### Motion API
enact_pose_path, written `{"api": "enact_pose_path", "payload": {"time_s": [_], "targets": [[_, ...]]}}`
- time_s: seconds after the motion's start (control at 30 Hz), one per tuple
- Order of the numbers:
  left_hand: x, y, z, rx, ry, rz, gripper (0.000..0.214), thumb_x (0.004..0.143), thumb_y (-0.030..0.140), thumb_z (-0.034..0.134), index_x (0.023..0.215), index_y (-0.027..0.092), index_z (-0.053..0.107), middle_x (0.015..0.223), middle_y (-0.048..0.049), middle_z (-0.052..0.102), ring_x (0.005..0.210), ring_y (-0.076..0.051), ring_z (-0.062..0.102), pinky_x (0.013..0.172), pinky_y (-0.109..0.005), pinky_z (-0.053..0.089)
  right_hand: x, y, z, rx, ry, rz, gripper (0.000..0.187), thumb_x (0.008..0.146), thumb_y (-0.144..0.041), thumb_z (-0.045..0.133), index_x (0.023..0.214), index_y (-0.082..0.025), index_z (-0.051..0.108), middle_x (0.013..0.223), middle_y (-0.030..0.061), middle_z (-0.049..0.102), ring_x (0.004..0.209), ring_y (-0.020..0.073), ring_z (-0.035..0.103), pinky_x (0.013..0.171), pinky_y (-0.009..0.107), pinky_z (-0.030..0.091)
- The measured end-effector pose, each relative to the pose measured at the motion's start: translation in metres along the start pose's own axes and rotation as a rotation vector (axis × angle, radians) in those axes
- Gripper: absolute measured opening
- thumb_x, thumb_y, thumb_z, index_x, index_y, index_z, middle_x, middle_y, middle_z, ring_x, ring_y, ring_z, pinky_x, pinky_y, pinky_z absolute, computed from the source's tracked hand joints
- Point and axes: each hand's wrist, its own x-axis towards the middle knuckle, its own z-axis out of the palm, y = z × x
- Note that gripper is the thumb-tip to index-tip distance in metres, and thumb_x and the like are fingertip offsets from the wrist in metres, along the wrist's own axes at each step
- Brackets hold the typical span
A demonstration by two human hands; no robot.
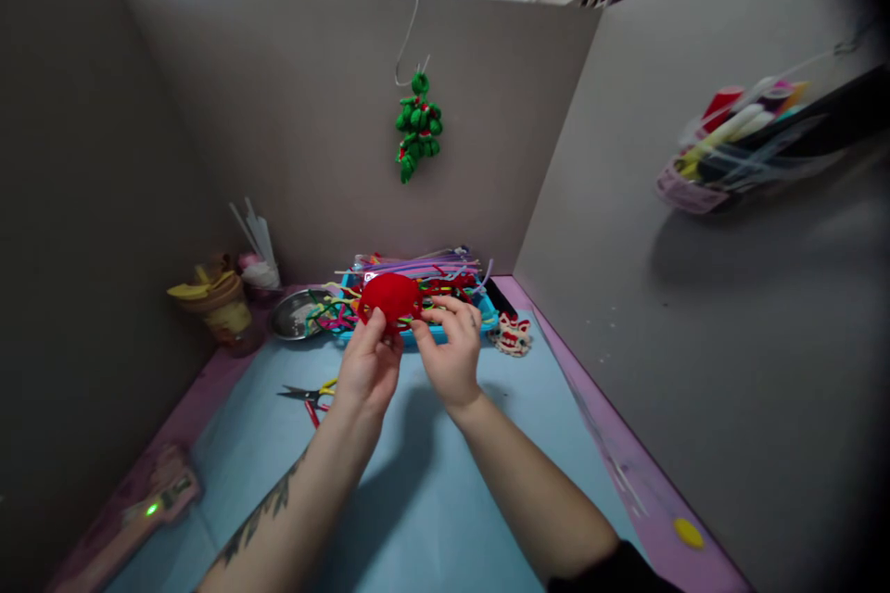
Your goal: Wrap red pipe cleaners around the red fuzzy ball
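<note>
A rounded red piece [391, 296], with bits of other colours along its lower edge, is held up over the mat. My left hand [370, 361] grips it from below left, thumb on its front. At its lower right edge, the thumb and fingers of my right hand [451, 347] close in on a small part; whether they pinch it is hard to make out. Right behind the piece stands a blue basket [497, 320] full of coloured pipe cleaners [424, 267]. Scissors [302, 392] with yellow handles lie on the mat, left of my hands.
A metal bowl [296, 315] and a brown cup [226, 310] stand at the back left. A red-and-white figure [513, 334] lies right of the basket. A green pipe-cleaner ornament [418, 125] hangs from a wire. A pink glue gun [157, 505] rests front left on the blue mat [431, 500].
</note>
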Motion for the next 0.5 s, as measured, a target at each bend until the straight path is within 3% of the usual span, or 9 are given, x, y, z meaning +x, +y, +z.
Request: {"api": "enact_pose_path", "payload": {"time_s": [0.13,0.23,0.37,0.5], "targets": [[-0.010,-0.013,0.005,0.104,-0.067,0.192,0.038,0.059,0.030,0.084,0.090,0.021,0.064,0.092,-0.0003,0.069,0.080,-0.011,0.063,0.074,-0.022,0.048,0.001,-0.002,0.000,-0.012,0.023,0.038,0.002,0.078,-0.022,0.065,0.077,-0.021,0.067,0.098,0.0085,0.066,0.098,0.0238,0.055,0.090,0.043,0.044],[-0.015,-0.024,0.003,0.200,-0.050,0.365,0.037,0.060,0.026,0.083,0.088,0.020,0.060,0.086,0.0017,0.066,0.081,-0.010,0.062,0.082,-0.024,0.047,0.003,-0.002,0.001,0.059,-0.015,0.158,0.004,0.077,-0.021,0.065,0.075,-0.019,0.067,0.098,0.0094,0.066,0.097,0.0229,0.057,0.090,0.041,0.045],[-0.019,-0.035,-0.004,0.404,-0.022,0.476,0.033,0.064,0.023,0.080,0.087,0.019,0.057,0.080,0.0013,0.064,0.073,-0.010,0.061,0.075,-0.023,0.048,0.004,0.001,0.005,0.235,-0.102,0.349,0.006,0.076,-0.023,0.065,0.075,-0.018,0.067,0.094,0.0085,0.065,0.091,0.0208,0.061,0.087,0.037,0.048],[-0.020,-0.037,-0.006,0.461,0.021,0.513,0.031,0.065,0.024,0.079,0.082,0.019,0.054,0.073,0.0030,0.060,0.066,-0.009,0.058,0.068,-0.020,0.047,0.003,0.004,0.009,0.279,-0.115,0.398,0.006,0.075,-0.022,0.064,0.074,-0.018,0.067,0.094,0.0083,0.066,0.091,0.0208,0.061,0.087,0.036,0.047]]}}
